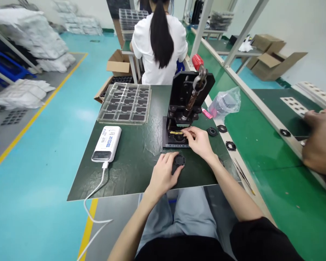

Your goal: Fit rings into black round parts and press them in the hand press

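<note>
The left hand (164, 171) grips a round black part (179, 160) by its rim, thumb nearest the body, on or just above the desk (136, 156). The toggle press (188, 99) stands directly beyond, its bed nearer the right hand (201, 143), whose fingertips meet at the yellow strip (176, 133); whether they pinch it, I cannot tell. The part faces up, round, without an evident long axis.

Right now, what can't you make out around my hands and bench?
In the head view:
Whether the right hand grips the yellow strip in the press: too small to tell.
Underside of the black disc at the left hand: turned away.
Far end of the white cable: cut off by the bottom edge.
Co-worker ahead: hands hidden by their body.
</note>
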Available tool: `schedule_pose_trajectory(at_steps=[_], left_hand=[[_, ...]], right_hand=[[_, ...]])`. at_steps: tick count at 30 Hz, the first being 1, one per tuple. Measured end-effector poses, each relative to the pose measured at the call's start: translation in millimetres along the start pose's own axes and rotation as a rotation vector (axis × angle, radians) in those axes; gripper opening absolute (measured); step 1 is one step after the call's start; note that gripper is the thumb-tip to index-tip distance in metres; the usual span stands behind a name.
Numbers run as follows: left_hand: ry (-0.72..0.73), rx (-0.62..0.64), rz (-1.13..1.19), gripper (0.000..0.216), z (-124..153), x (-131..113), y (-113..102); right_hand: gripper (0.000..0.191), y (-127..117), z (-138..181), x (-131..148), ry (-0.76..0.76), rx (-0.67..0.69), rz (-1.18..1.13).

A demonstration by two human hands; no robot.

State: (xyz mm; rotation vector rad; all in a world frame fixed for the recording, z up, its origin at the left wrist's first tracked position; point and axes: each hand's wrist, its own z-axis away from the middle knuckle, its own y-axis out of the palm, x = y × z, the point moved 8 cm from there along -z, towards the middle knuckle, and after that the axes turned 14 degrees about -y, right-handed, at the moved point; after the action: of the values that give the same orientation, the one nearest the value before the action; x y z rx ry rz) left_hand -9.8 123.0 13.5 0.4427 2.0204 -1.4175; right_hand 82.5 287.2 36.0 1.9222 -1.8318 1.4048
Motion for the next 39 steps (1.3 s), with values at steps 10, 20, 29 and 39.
schedule_pose_trajectory(at_steps=[10, 20, 29, 39], left_hand=[[0.003, 0.085, 0.071, 0.038, 1, 1, -4], [-0.021, 0.107, 0.094, 0.039, 0, 3, -3], [-0.028, 0.117, 0.089, 0.039, 1, 2, -3], [-0.035, 0.088, 0.08, 0.046, 1, 6, 0]], right_hand=[[0.03, 2, 5, 4, -0.047, -0.085, 0.062], [0.031, 5, 4, 7, -0.041, -0.039, 0.051], [0.031, 12, 2, 7, -0.014, -0.023, 0.093], [0.03, 6, 0, 13, -0.093, -0.042, 0.082]])
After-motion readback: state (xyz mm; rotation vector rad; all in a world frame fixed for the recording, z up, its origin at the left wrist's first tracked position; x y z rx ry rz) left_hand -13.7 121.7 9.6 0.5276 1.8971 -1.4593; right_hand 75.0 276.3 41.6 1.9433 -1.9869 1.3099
